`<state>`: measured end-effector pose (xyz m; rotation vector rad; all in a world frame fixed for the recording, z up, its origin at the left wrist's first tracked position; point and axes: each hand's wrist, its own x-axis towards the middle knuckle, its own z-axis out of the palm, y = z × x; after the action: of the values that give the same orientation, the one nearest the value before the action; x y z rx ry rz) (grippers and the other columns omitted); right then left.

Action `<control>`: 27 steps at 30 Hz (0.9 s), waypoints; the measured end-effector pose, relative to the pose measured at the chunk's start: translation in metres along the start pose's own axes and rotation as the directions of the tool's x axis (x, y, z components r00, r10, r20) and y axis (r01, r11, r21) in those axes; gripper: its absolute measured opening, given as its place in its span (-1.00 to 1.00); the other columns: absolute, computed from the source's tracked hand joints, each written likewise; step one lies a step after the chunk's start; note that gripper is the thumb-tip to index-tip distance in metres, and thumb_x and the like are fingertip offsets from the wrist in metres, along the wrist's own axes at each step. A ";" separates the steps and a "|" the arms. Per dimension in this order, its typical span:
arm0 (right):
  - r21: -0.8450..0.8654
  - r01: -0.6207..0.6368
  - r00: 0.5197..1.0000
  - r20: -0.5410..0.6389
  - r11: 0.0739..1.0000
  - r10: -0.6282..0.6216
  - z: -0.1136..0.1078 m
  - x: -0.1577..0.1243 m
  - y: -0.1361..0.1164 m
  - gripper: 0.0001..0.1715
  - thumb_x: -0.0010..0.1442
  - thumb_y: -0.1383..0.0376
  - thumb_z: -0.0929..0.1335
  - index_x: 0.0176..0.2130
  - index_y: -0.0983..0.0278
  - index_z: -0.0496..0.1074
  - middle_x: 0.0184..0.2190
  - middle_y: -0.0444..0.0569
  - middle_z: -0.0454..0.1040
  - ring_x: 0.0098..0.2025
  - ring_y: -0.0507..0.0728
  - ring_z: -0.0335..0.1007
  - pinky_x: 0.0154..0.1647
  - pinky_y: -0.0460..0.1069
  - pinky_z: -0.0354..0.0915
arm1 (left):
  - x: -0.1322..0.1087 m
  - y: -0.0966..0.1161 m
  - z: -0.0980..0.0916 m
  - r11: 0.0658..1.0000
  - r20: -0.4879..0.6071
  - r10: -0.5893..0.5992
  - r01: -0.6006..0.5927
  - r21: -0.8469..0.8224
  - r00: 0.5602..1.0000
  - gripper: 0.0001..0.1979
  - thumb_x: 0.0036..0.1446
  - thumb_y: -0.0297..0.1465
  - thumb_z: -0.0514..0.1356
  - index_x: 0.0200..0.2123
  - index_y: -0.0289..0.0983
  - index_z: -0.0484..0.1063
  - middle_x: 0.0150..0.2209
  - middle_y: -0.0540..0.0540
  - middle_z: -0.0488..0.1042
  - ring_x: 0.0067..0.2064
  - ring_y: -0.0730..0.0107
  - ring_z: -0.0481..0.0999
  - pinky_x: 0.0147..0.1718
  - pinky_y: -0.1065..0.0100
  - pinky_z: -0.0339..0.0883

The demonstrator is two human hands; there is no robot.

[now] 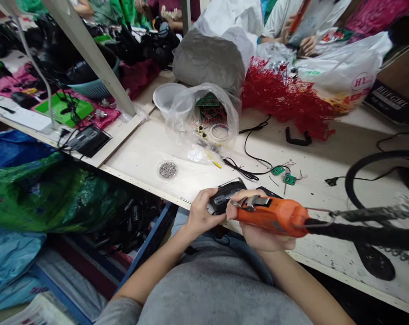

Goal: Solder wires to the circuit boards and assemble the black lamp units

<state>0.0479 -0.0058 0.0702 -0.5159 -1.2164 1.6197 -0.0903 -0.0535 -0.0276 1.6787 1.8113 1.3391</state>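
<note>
My left hand (201, 214) is closed around a small black device (224, 197) at the near edge of the workbench (146, 149). My right hand (258, 228) grips an orange electric screwdriver (275, 216), whose tip end points at the black device. A black cable and a coiled cord (369, 213) run from the screwdriver's rear toward the right. Two small green circuit boards (284, 175) with thin wires lie just beyond my hands.
A small round tin of screws (167, 169) sits left of my hands. Farther back are a clear bag of parts (207, 117), a white bowl (168, 97), red wire bundles (285, 97) and plastic bags. Other people's hands (307, 44) work at the far side.
</note>
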 end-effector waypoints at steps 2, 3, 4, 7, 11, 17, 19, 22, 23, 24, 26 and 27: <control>0.004 0.027 0.999 0.020 1.000 -0.027 0.002 0.004 0.001 -0.24 0.03 -0.39 0.34 -0.15 0.13 0.62 -0.50 -0.07 0.44 -0.52 0.16 0.33 -0.55 0.05 0.31 | 0.000 0.002 0.000 1.000 0.005 -0.007 0.007 0.007 1.000 -0.46 -0.06 -0.36 0.36 0.03 -0.23 0.35 -0.03 -0.19 0.55 0.02 0.14 0.58 0.03 0.10 0.51; 0.008 0.026 1.000 0.015 1.000 -0.026 0.002 0.005 0.001 -0.23 0.02 -0.38 0.34 -0.15 0.13 0.63 -0.51 -0.07 0.44 -0.52 0.16 0.34 -0.55 0.05 0.31 | 0.000 0.003 0.000 1.000 0.002 -0.001 0.001 0.008 1.000 -0.46 -0.05 -0.36 0.36 0.03 -0.23 0.35 -0.02 -0.19 0.54 0.03 0.14 0.57 0.04 0.10 0.50; 0.011 0.028 1.000 0.002 1.000 -0.028 0.003 0.005 0.000 -0.22 0.00 -0.39 0.35 -0.16 0.14 0.63 -0.51 -0.07 0.43 -0.53 0.16 0.35 -0.55 0.05 0.32 | 0.001 0.004 0.000 1.000 -0.004 0.007 -0.007 0.008 1.000 -0.47 -0.04 -0.36 0.35 0.04 -0.23 0.34 -0.02 -0.19 0.53 0.03 0.15 0.57 0.04 0.10 0.49; 0.021 0.067 0.996 -0.066 0.998 -0.065 -0.002 0.005 -0.010 -0.13 -0.02 -0.44 0.34 -0.14 0.18 0.63 -0.53 -0.06 0.43 -0.55 0.16 0.35 -0.52 0.09 0.36 | 0.002 0.010 0.002 1.000 -0.023 0.022 -0.021 0.022 0.999 -0.51 0.00 -0.31 0.35 0.00 -0.23 0.32 -0.07 -0.17 0.50 -0.03 0.18 0.56 -0.03 0.14 0.50; -0.085 0.246 0.949 -0.180 0.966 -0.258 -0.031 0.011 -0.040 -0.03 -0.03 -0.46 0.35 -0.05 0.23 0.61 -0.56 -0.06 0.45 -0.57 0.15 0.37 -0.52 0.09 0.37 | 0.004 0.016 0.008 0.996 -0.051 0.021 -0.016 0.092 0.998 -0.53 0.07 -0.21 0.35 -0.02 -0.24 0.29 -0.12 -0.16 0.45 -0.05 0.17 0.54 -0.08 0.16 0.49; -0.386 0.327 0.745 -0.455 0.862 -0.487 -0.112 0.028 -0.068 -0.36 -0.07 -0.28 0.47 -0.25 0.14 0.66 -0.38 -0.16 0.63 -0.56 0.02 0.46 -0.60 -0.05 0.27 | -0.003 0.014 0.010 0.978 -0.058 0.150 -0.139 0.158 0.987 -0.39 0.12 -0.19 0.37 0.12 -0.27 0.23 0.02 -0.27 0.42 0.09 0.06 0.50 0.08 0.04 0.45; -0.408 0.313 0.692 -0.521 0.858 -0.500 -0.134 0.029 -0.071 -0.54 0.08 -0.15 0.45 -0.26 0.13 0.66 -0.34 -0.16 0.66 -0.53 0.01 0.51 -0.57 -0.07 0.31 | -0.008 0.012 0.008 0.969 -0.013 0.189 -0.185 0.163 0.982 -0.35 0.13 -0.24 0.36 0.19 -0.27 0.19 0.09 -0.32 0.40 0.16 0.01 0.46 0.13 -0.02 0.42; -0.371 0.220 0.687 -0.598 0.902 -0.413 -0.161 0.023 -0.078 -0.70 0.27 0.03 0.38 -0.26 0.13 0.65 -0.42 -0.15 0.65 -0.44 0.06 0.58 -0.41 -0.03 0.41 | -0.012 0.010 0.006 0.962 0.019 0.214 -0.214 0.172 0.977 -0.31 0.14 -0.30 0.35 0.26 -0.27 0.14 0.12 -0.34 0.38 0.17 0.00 0.44 0.15 -0.04 0.41; -0.374 0.205 0.675 -0.615 0.905 -0.407 -0.169 0.019 -0.080 -0.72 0.29 0.07 0.37 -0.28 0.13 0.64 -0.43 -0.16 0.64 -0.41 0.08 0.59 -0.37 0.00 0.43 | -0.013 0.009 0.008 0.961 0.007 0.216 -0.214 0.175 0.976 -0.29 0.13 -0.29 0.37 0.26 -0.28 0.13 0.11 -0.34 0.38 0.16 0.00 0.44 0.13 -0.04 0.42; -0.392 0.202 0.654 -0.628 0.897 -0.422 -0.178 0.015 -0.082 -0.73 0.29 0.09 0.38 -0.29 0.14 0.63 -0.41 -0.15 0.64 -0.35 0.09 0.60 -0.33 0.00 0.43 | -0.013 0.009 0.010 0.960 -0.012 0.218 -0.212 0.180 0.976 -0.27 0.11 -0.27 0.39 0.25 -0.28 0.14 0.09 -0.33 0.38 0.14 -0.01 0.45 0.11 -0.04 0.43; -0.401 0.176 0.622 -0.663 0.899 -0.417 -0.195 0.006 -0.082 -0.77 0.29 0.12 0.40 -0.33 0.15 0.61 -0.29 -0.15 0.65 -0.17 0.11 0.60 -0.26 -0.03 0.43 | -0.013 0.009 0.016 0.961 -0.052 0.211 -0.198 0.192 0.976 -0.22 0.06 -0.21 0.43 0.23 -0.29 0.15 0.05 -0.31 0.38 0.11 -0.01 0.45 0.07 -0.03 0.45; -0.403 0.133 0.634 -0.667 0.905 -0.390 -0.202 0.000 -0.080 -0.82 0.29 0.14 0.41 -0.30 0.14 0.59 -0.17 -0.16 0.63 -0.06 0.11 0.57 -0.21 -0.06 0.43 | -0.013 0.010 0.019 0.962 -0.071 0.206 -0.189 0.195 0.976 -0.21 0.05 -0.19 0.44 0.22 -0.29 0.16 0.04 -0.30 0.38 0.10 -0.01 0.45 0.06 -0.03 0.45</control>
<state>0.2446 0.0866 0.0600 -1.0322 -0.8537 0.7891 -0.0668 -0.0586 -0.0337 1.9726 1.9153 1.3801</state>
